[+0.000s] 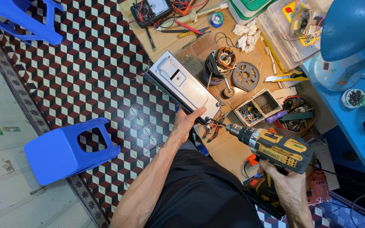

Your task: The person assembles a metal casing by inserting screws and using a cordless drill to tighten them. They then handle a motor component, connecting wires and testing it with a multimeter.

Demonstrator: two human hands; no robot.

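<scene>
1. Black cloth over the person's lap (203, 194) fills the bottom of the view, with both forearms reaching out past it.
2. Beyond the hands, on a brown cardboard sheet (229, 150), stands a bare electric motor (219, 64) with copper windings, and just right of it lies a round grey vented cover (246, 76).
3. Right of the drill's tip sits a small divided box of screws (256, 108), touching a round red dish of metal parts (295, 119); a purple-handled tool (276, 116) lies across between them.
4. Farther off are an analog meter (151, 11), crumpled white tissue (246, 36), and clear plastic bins (290, 31).
5. Left of the hands, a blue plastic stool (66, 152) lies tipped on the patterned tile floor (98, 71); a second blue stool (20, 19) is well apart, at the top corner.
6. The left hand (186, 124) is closed on the near end of a long grey metal housing (184, 86), thumb on top, holding it tilted up off the floor.
7. The right hand (286, 179) is wrapped tight round the grip of a yellow-and-black cordless drill (275, 147), whose bit meets the housing's near corner just beside the left thumb.
</scene>
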